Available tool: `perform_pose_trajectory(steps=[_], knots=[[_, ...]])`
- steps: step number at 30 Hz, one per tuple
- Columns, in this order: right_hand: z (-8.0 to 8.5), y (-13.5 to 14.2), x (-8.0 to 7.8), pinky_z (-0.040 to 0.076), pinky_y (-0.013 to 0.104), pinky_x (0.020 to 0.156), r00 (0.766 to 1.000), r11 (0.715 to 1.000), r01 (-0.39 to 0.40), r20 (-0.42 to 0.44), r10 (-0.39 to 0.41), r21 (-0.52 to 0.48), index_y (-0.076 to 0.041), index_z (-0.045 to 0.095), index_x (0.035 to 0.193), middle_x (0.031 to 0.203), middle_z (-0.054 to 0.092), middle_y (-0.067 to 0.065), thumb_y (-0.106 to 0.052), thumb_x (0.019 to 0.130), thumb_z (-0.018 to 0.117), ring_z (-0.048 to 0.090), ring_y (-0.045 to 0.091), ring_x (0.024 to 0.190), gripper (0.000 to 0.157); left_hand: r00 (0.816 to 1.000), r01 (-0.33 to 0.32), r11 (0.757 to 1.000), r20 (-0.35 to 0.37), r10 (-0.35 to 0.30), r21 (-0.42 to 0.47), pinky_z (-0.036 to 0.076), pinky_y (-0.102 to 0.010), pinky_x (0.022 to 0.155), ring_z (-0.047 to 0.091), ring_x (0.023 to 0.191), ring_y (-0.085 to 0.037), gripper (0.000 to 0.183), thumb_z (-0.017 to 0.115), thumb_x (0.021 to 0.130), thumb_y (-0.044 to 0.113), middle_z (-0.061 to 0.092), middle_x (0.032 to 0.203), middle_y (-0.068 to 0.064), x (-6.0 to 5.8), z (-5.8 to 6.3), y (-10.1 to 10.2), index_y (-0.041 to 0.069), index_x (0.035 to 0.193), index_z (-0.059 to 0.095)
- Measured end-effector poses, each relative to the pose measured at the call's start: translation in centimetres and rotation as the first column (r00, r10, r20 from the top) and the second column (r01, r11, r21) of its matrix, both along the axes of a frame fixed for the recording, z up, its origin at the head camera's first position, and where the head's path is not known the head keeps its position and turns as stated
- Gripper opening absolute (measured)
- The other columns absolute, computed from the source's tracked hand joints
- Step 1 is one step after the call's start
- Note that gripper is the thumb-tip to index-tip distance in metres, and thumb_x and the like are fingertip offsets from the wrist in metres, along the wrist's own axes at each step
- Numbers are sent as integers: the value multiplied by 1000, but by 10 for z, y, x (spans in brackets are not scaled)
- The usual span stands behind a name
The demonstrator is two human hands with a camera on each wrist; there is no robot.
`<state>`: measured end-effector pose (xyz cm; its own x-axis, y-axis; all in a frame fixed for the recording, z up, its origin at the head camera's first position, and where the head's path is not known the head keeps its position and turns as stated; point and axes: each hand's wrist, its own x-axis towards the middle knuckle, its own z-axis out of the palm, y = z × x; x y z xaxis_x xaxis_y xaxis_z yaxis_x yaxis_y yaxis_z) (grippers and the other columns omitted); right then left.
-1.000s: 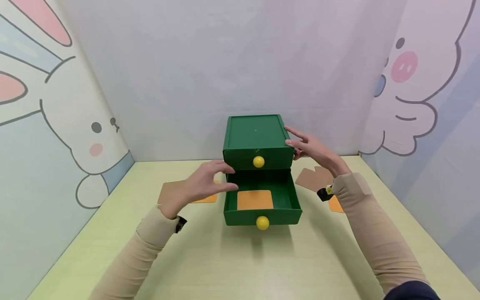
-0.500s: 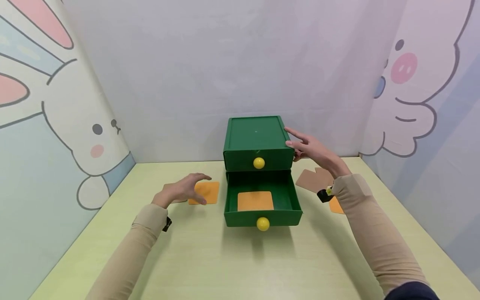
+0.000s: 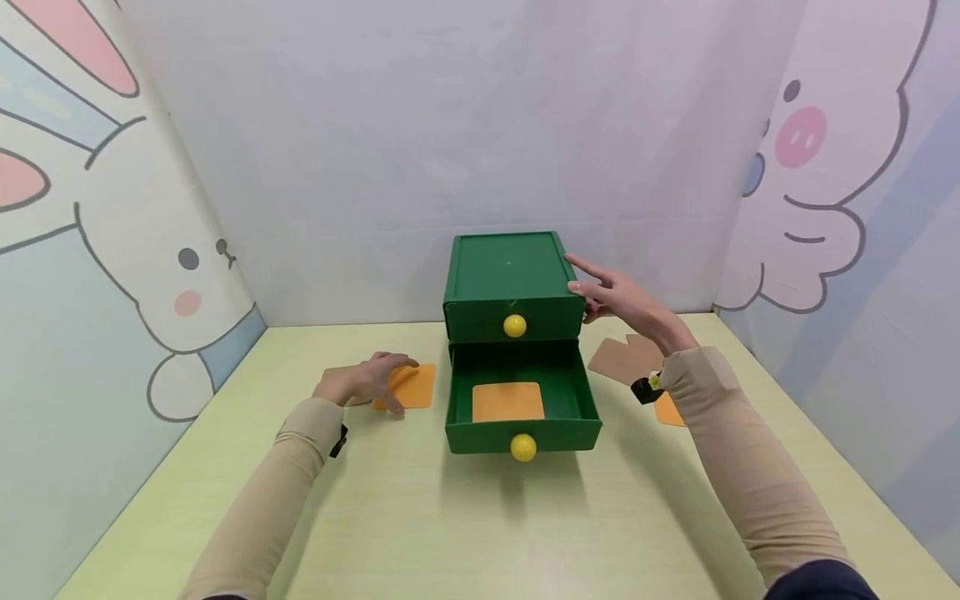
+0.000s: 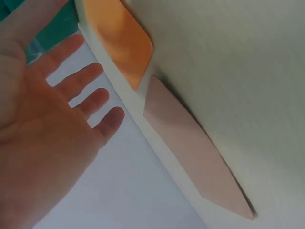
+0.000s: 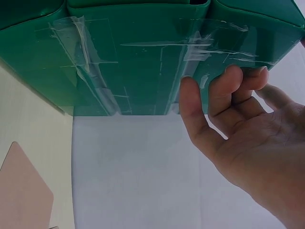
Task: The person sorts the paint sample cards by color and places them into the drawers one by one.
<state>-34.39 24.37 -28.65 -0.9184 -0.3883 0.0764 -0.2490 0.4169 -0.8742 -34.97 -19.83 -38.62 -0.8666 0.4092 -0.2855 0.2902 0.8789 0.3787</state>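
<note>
My left hand [image 3: 373,380] hovers over the orange card [image 3: 420,387] on the left of the table, thumb and fingers spread with nothing between them. A brown card [image 3: 336,388] lies beside it, partly covered by the hand. On the other side, my right hand [image 3: 628,302] touches the right side of a green two-drawer box [image 3: 506,262], index finger and thumb at its top edge. The lower drawer [image 3: 577,433] is pulled out by its yellow knob's side and holds an orange card [image 3: 507,402]. The upper drawer [image 3: 480,321] is closed.
Brown cards [image 3: 618,360] and another orange card [image 3: 667,410] lie right of the box, partly behind the right forearm. A pale wall [image 3: 360,167] stands behind the table [image 3: 495,533]. In the right wrist view, clear tape [image 5: 95,71] crosses the box's side.
My left hand has moved left and down from beside the open drawer to over the orange card on the table. My right hand has stayed at the box.
</note>
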Motion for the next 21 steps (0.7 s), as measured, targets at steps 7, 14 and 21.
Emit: perform_pose_trajectory(steps=[7,14,21], knots=[[-1,0,0,55,38,79,1000,1000,-5,-1,5,-5,-41,21,152,75,43,14,-44,98,51,51,27,74,62,999,-41,999,18,41,17,36,-66,99,34,132,-36,84,83,75,29,23,154,-14,-1,-4,-3,28,147,38],[13,-8,17,55,35,79,1000,1000,-17,5,17,10,-29,16,156,79,40,25,-36,101,47,50,24,73,63,998,-66,998,25,66,15,41,-61,91,42,121,-31,92,82,74,33,29,148,-14,-7,-11,-7,36,150,30],[17,-11,22,55,35,79,1000,1000,-17,8,17,2,-27,17,156,79,39,26,-34,102,47,50,23,73,62,997,-73,997,9,73,2,40,-64,93,41,127,-34,93,80,74,42,30,149,-13,-7,-13,-10,39,151,27]])
